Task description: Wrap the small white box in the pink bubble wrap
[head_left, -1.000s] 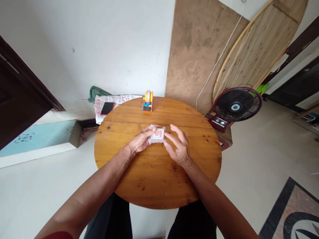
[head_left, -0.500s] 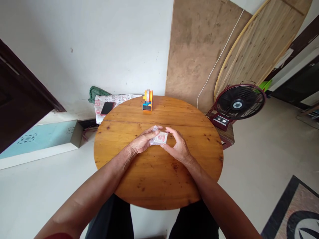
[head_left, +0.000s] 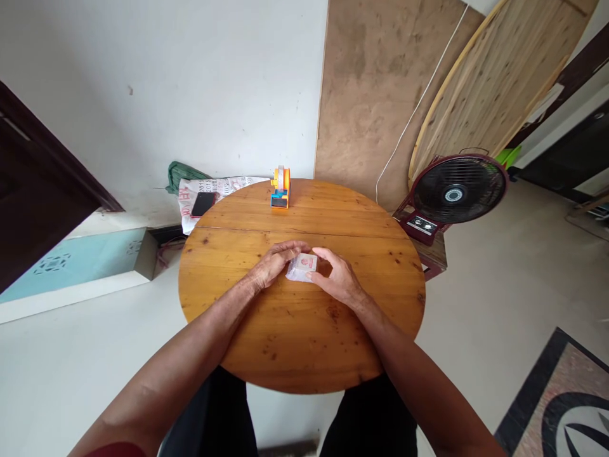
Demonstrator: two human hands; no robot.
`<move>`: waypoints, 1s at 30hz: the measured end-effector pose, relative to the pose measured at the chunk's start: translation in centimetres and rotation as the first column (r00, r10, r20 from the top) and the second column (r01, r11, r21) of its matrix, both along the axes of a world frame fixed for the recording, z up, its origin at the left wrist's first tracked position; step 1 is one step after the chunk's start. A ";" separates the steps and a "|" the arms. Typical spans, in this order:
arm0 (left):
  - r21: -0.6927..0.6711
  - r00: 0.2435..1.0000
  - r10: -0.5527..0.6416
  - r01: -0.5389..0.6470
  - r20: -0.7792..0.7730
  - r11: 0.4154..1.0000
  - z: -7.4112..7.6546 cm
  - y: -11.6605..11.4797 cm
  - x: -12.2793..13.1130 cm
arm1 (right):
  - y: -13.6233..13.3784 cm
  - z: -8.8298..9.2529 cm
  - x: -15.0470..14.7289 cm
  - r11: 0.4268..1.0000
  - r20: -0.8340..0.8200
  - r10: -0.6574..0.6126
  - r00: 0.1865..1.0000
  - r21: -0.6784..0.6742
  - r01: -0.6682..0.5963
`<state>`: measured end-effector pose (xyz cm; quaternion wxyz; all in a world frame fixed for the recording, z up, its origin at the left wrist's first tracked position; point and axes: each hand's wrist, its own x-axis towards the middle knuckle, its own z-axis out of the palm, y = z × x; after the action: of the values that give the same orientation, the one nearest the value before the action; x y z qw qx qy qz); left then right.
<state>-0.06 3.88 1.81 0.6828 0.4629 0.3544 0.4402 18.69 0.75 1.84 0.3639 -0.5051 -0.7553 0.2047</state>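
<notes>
A small whitish packet (head_left: 304,266) with a red mark and a clear plastic wrapping lies between my two hands, over the middle of the round wooden table (head_left: 304,355). My right hand (head_left: 337,274) grips its right side, with the thumb at the near corner and the fingers at the far corner. On the other side, my left hand (head_left: 280,261) touches the packet's far left edge, its fingers curved along the back. The loose plastic spreads out toward the lower left of the packet.
An orange and blue tape dispenser (head_left: 281,188) stands at the table's back edge. Behind the table's left side, a dark phone (head_left: 203,205) lies on a printed white bag (head_left: 188,222), beside a green bundle (head_left: 183,176). A dark red fan (head_left: 454,193) stands at the right.
My left thumb has moved off the face of the packet toward its far edge. More of the plastic now shows at the packet's left. The view has shifted slightly.
</notes>
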 end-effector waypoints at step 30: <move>0.220 0.955 0.117 -0.057 -0.272 0.974 0.4 0.1 -0.4 | -0.1 1.1 0.1 0.993 0.131 0.103 0.986 0.043 -0.110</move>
<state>-0.46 3.98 2.24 0.5525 0.5743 0.4201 0.4341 18.79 0.69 2.91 0.3154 -0.4670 -0.8080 0.1719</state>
